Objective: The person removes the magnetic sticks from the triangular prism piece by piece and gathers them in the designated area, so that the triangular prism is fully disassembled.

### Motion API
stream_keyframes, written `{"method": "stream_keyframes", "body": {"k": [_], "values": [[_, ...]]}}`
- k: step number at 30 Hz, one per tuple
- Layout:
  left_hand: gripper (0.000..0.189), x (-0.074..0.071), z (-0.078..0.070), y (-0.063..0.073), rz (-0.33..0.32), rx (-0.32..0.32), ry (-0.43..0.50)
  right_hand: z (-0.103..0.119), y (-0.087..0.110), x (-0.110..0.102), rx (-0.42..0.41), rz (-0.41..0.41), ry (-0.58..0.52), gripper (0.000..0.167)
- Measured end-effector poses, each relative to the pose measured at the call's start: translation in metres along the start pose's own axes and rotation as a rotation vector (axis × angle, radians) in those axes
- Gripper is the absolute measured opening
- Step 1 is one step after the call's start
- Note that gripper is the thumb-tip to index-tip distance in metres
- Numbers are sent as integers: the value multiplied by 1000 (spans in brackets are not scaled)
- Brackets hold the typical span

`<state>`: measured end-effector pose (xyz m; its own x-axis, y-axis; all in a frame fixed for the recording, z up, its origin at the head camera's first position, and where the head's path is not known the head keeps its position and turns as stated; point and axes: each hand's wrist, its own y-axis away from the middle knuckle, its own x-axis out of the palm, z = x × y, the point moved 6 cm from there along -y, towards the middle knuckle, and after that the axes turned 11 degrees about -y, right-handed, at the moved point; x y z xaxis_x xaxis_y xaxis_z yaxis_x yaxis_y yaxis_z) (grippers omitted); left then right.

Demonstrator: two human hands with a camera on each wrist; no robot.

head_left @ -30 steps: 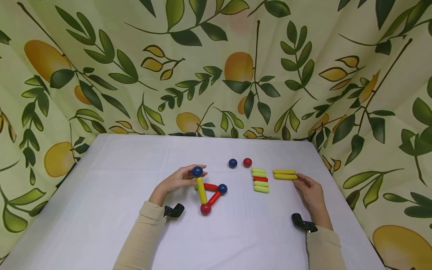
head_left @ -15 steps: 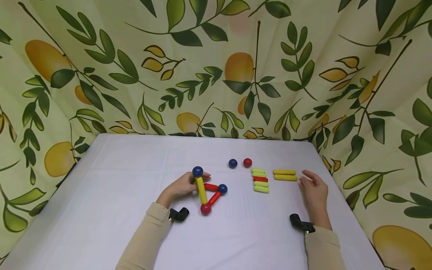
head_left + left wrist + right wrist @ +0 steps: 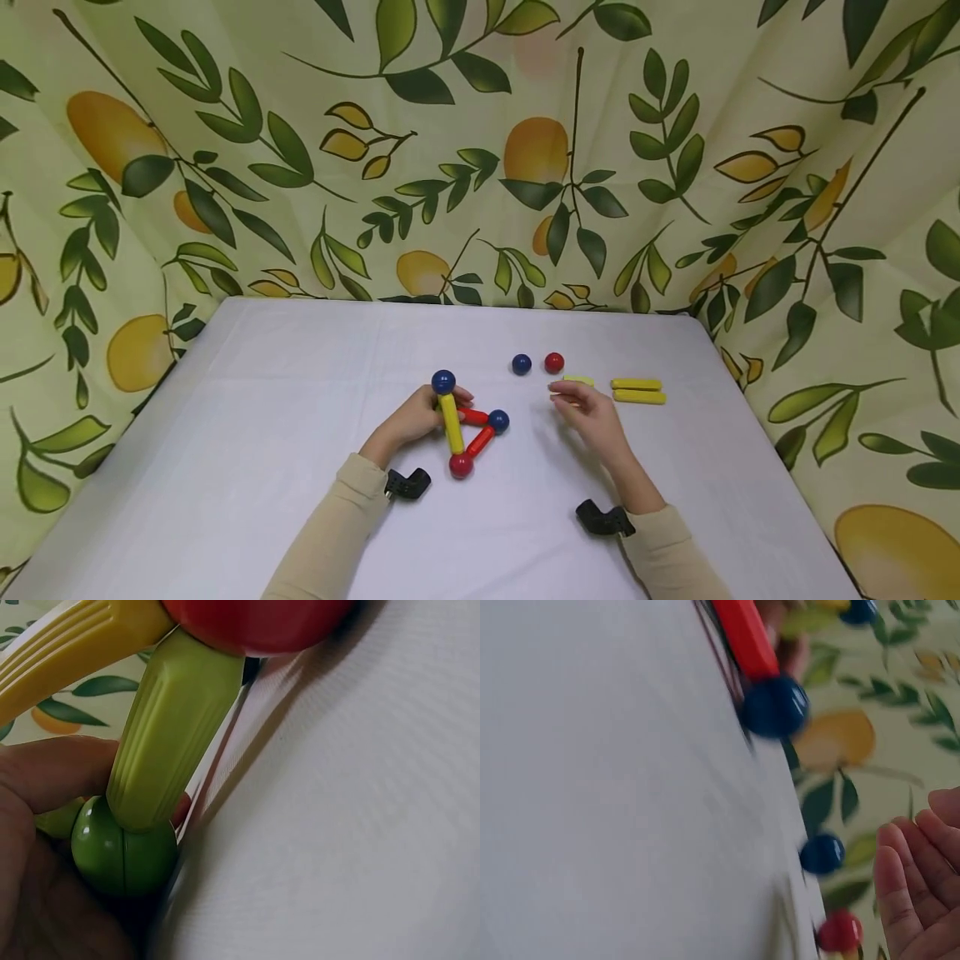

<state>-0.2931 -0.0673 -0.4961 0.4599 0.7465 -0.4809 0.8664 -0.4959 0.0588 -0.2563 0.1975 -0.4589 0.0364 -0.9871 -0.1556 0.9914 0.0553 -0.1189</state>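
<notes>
In the head view, my left hand (image 3: 416, 417) holds a magnetic rod-and-ball structure, its fingers around the back corner. A yellow rod (image 3: 452, 423) rises from its red ball (image 3: 461, 465) to a blue ball (image 3: 443, 382) on top. Red rods (image 3: 481, 442) meet at another blue ball (image 3: 498, 421). The left wrist view shows a lime rod (image 3: 176, 735) meeting a green ball (image 3: 124, 847) beside my fingers. My right hand (image 3: 596, 421) hovers to the right with relaxed fingers and holds nothing. It hides most of the short rods (image 3: 578, 381) behind it.
A loose blue ball (image 3: 521, 364) and a red ball (image 3: 554, 362) lie behind the right hand. Two yellow rods (image 3: 638, 397) lie side by side to their right. A white cloth covers the table (image 3: 262, 400), and a leaf-patterned curtain (image 3: 450, 225) stands behind.
My right hand has left the yellow rods and moved left, over the short rods and toward the structure. My left hand has shifted slightly right, its fingers further around the structure.
</notes>
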Motion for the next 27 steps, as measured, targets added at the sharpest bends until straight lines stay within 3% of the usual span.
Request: {"method": "stream_keyframes", "body": {"k": [7,12,16,20,27], "values": [[28,-6,-23,10,-3,-2,-41,-6,-2,58,102,219,27,31],[25,-2,-7,4,-19,-16,-39,-13,-5,80,131,306,107,34],[22,2,3,-1,-29,-19,-44,-22,-5,87,98,338,156,32],[19,1,3,-1,-50,-9,-55,-26,-4,89,35,353,152,31],[14,0,3,-1,-46,2,-59,-27,-3,89,-2,367,187,31]]}}
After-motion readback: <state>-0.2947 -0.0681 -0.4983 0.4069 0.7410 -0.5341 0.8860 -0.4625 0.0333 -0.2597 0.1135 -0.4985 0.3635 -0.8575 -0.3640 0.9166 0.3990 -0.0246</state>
